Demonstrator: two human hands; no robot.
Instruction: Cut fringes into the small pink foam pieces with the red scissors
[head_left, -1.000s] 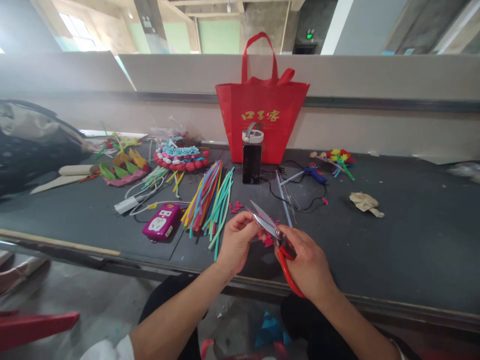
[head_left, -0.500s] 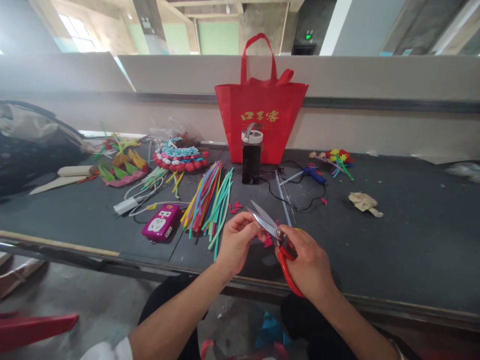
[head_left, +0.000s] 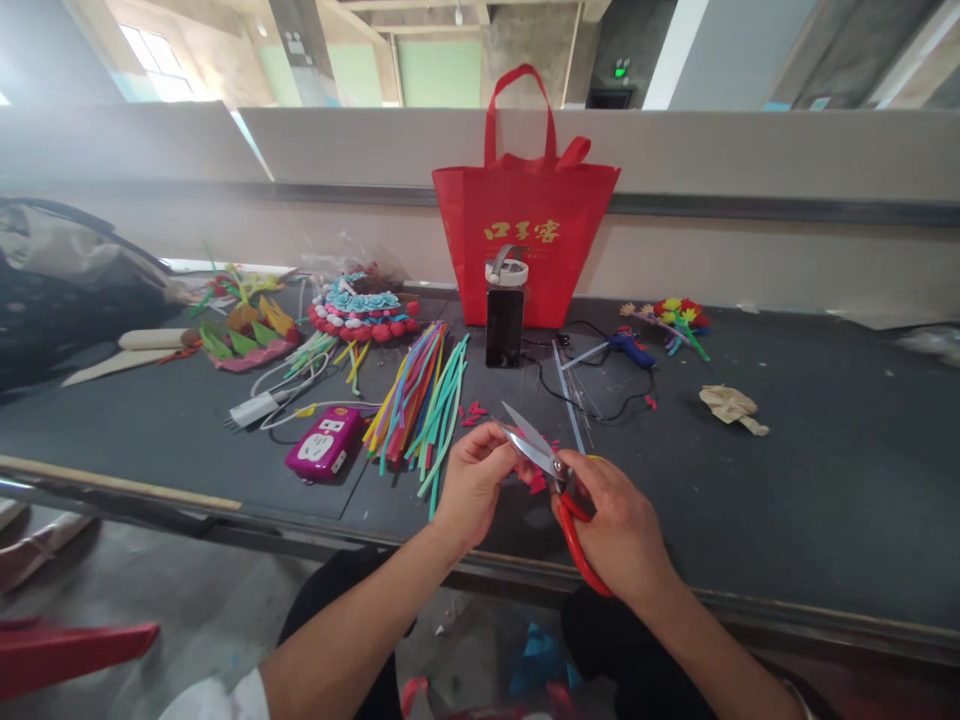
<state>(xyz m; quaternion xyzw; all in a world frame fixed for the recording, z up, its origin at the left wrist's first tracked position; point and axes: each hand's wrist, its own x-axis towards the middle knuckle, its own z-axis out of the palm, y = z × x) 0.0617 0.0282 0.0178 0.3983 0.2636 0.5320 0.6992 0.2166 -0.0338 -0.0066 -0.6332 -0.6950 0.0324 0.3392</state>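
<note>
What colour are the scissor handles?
The scissor handles are red, showing best in the head view.

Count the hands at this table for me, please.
2: the left hand at the scissor blades, the right hand around the red handles. No other hands show.

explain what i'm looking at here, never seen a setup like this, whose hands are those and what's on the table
There's no machine here: these are a person's own bare hands, seen by a camera worn on the head, looking forward and down. The right hand holds open red-handled scissors. The left hand is close beside them; what it pinches, if anything, is hard to make out. On the dark table lie colourful strips, a purple socket box and small pink pieces. A phone stands upright before a red bag.
</note>
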